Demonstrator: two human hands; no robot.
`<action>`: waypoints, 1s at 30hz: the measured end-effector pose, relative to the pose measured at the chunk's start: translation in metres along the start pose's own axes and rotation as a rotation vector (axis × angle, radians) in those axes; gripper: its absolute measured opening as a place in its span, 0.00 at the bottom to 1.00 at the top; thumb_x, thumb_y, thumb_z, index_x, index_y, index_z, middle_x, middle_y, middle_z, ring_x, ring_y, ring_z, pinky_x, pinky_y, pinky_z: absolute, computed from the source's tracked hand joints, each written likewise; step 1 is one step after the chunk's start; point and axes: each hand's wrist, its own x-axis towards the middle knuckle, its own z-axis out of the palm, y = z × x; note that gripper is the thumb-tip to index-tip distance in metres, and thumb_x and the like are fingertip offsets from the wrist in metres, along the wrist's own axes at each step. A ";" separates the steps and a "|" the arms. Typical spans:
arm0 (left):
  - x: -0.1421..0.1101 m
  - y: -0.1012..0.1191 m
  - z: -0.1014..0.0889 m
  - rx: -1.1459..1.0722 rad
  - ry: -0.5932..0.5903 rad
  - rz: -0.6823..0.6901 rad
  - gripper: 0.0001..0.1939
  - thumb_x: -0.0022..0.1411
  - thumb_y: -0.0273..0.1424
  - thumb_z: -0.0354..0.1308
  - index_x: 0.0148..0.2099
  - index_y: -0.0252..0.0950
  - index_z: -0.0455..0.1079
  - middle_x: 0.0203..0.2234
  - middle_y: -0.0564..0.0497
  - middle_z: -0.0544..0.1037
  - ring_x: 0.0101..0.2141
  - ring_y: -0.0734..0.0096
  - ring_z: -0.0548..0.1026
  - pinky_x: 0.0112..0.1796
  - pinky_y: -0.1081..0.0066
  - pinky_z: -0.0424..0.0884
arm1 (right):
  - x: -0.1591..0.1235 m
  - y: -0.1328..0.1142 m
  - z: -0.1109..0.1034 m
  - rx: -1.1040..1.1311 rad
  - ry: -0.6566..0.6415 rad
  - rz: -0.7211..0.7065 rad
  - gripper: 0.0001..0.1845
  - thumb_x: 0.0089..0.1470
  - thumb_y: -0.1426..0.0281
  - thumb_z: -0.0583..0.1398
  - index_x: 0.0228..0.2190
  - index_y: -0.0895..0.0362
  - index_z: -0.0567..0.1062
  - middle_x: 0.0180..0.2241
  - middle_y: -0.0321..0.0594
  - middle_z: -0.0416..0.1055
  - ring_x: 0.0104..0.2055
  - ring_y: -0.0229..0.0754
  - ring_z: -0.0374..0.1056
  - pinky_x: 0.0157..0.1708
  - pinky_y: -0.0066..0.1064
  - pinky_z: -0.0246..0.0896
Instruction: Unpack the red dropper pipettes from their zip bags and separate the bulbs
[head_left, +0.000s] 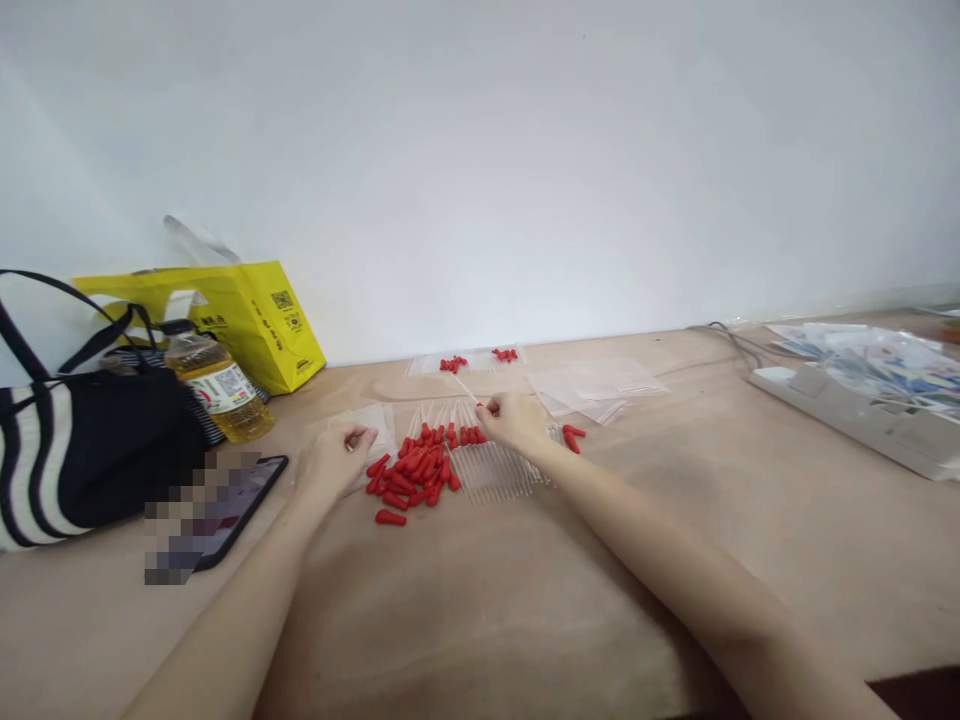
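Note:
My right hand pinches a thin dropper by its red end, with the slender tube slanting up to the left. Under and beside that hand lies a row of clear thin tubes. To its left spreads a pile of red rubber bulbs. Several droppers with red bulbs lie fanned out just behind the pile. My left hand is closed with curled fingers at the pile's left, over clear plastic bags; anything inside its fingers is hidden.
Bags holding red bulbs lie near the wall, with flat clear bags to their right. On the left are a phone, a dark striped bag, an oil bottle and a yellow bag. A white box stands right.

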 end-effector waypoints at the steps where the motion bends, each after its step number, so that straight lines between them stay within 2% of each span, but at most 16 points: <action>1: -0.004 0.008 0.002 -0.047 0.028 0.063 0.16 0.52 0.39 0.47 0.31 0.36 0.72 0.25 0.49 0.76 0.29 0.64 0.71 0.27 0.72 0.63 | -0.006 0.006 -0.003 0.114 -0.006 -0.039 0.18 0.51 0.60 0.50 0.26 0.58 0.74 0.26 0.41 0.72 0.30 0.41 0.67 0.28 0.28 0.56; 5: -0.035 0.054 0.017 -0.148 0.110 0.433 0.16 0.57 0.38 0.46 0.31 0.38 0.73 0.25 0.51 0.76 0.29 0.68 0.69 0.32 0.70 0.62 | -0.035 0.029 -0.006 0.535 -0.114 -0.184 0.20 0.50 0.58 0.51 0.19 0.60 0.71 0.18 0.35 0.65 0.21 0.34 0.60 0.21 0.24 0.51; 8: -0.060 0.085 0.029 -0.164 0.155 0.616 0.14 0.59 0.36 0.46 0.36 0.40 0.73 0.28 0.51 0.76 0.31 0.67 0.68 0.33 0.67 0.60 | -0.055 0.042 -0.005 0.663 -0.220 -0.222 0.20 0.49 0.58 0.52 0.17 0.60 0.68 0.15 0.32 0.60 0.18 0.31 0.54 0.19 0.23 0.48; 11: -0.074 0.099 0.037 -0.216 0.151 0.668 0.14 0.60 0.35 0.46 0.37 0.39 0.73 0.30 0.51 0.76 0.32 0.68 0.68 0.32 0.66 0.59 | -0.068 0.046 -0.004 0.690 -0.291 -0.254 0.21 0.51 0.58 0.50 0.17 0.60 0.67 0.15 0.31 0.57 0.18 0.30 0.52 0.19 0.22 0.47; 14: -0.078 0.102 0.041 -0.271 0.124 0.674 0.14 0.60 0.36 0.46 0.36 0.37 0.72 0.30 0.50 0.76 0.32 0.68 0.68 0.32 0.66 0.60 | -0.071 0.043 -0.004 0.743 -0.344 -0.288 0.19 0.53 0.62 0.49 0.19 0.60 0.68 0.18 0.32 0.61 0.22 0.32 0.56 0.24 0.23 0.52; 17: -0.077 0.100 0.043 -0.334 0.070 0.627 0.12 0.59 0.35 0.47 0.36 0.37 0.71 0.30 0.50 0.76 0.33 0.67 0.69 0.33 0.66 0.62 | -0.070 0.039 -0.004 0.778 -0.413 -0.313 0.16 0.53 0.66 0.48 0.24 0.60 0.71 0.21 0.33 0.66 0.25 0.33 0.61 0.27 0.24 0.55; 19: -0.076 0.099 0.045 -0.359 0.028 0.584 0.10 0.59 0.34 0.48 0.35 0.37 0.69 0.29 0.50 0.76 0.33 0.67 0.70 0.34 0.66 0.63 | -0.070 0.038 -0.005 0.699 -0.443 -0.347 0.15 0.53 0.71 0.47 0.28 0.59 0.72 0.23 0.33 0.68 0.26 0.34 0.62 0.27 0.23 0.55; 21: -0.074 0.098 0.045 -0.345 0.020 0.559 0.09 0.58 0.32 0.48 0.34 0.36 0.68 0.29 0.51 0.76 0.33 0.68 0.70 0.35 0.66 0.62 | -0.071 0.040 -0.006 0.517 -0.344 -0.406 0.15 0.52 0.74 0.47 0.31 0.57 0.73 0.25 0.33 0.70 0.27 0.34 0.63 0.27 0.23 0.55; 22: -0.073 0.098 0.044 -0.318 0.035 0.556 0.08 0.58 0.32 0.48 0.34 0.36 0.67 0.29 0.51 0.76 0.33 0.68 0.70 0.35 0.65 0.62 | -0.072 0.042 -0.006 0.402 -0.224 -0.438 0.15 0.52 0.74 0.48 0.32 0.55 0.73 0.26 0.33 0.71 0.28 0.35 0.64 0.28 0.24 0.55; 25: -0.069 0.096 0.041 -0.162 0.147 0.592 0.07 0.58 0.31 0.49 0.32 0.36 0.67 0.27 0.51 0.76 0.32 0.67 0.71 0.37 0.63 0.58 | -0.073 0.052 -0.007 0.048 0.269 -0.552 0.10 0.50 0.73 0.52 0.29 0.55 0.74 0.26 0.37 0.71 0.30 0.38 0.63 0.30 0.27 0.54; 27: -0.067 0.094 0.040 -0.049 0.230 0.650 0.07 0.57 0.32 0.50 0.30 0.36 0.67 0.24 0.52 0.76 0.31 0.66 0.70 0.38 0.61 0.56 | -0.071 0.059 -0.008 -0.113 0.518 -0.677 0.09 0.50 0.72 0.53 0.28 0.57 0.74 0.25 0.39 0.71 0.30 0.39 0.63 0.32 0.29 0.54; 28: -0.066 0.093 0.040 -0.009 0.266 0.687 0.07 0.57 0.32 0.51 0.30 0.37 0.67 0.24 0.53 0.76 0.31 0.66 0.70 0.38 0.61 0.55 | -0.070 0.061 -0.008 -0.165 0.594 -0.749 0.08 0.50 0.72 0.54 0.29 0.57 0.74 0.27 0.39 0.71 0.32 0.39 0.63 0.34 0.30 0.54; 30: -0.064 0.092 0.041 0.042 0.328 0.760 0.05 0.57 0.31 0.52 0.30 0.37 0.68 0.24 0.53 0.76 0.31 0.66 0.70 0.38 0.61 0.54 | -0.066 0.064 -0.007 -0.237 0.665 -0.850 0.09 0.51 0.71 0.55 0.36 0.57 0.72 0.34 0.40 0.72 0.38 0.40 0.63 0.40 0.33 0.53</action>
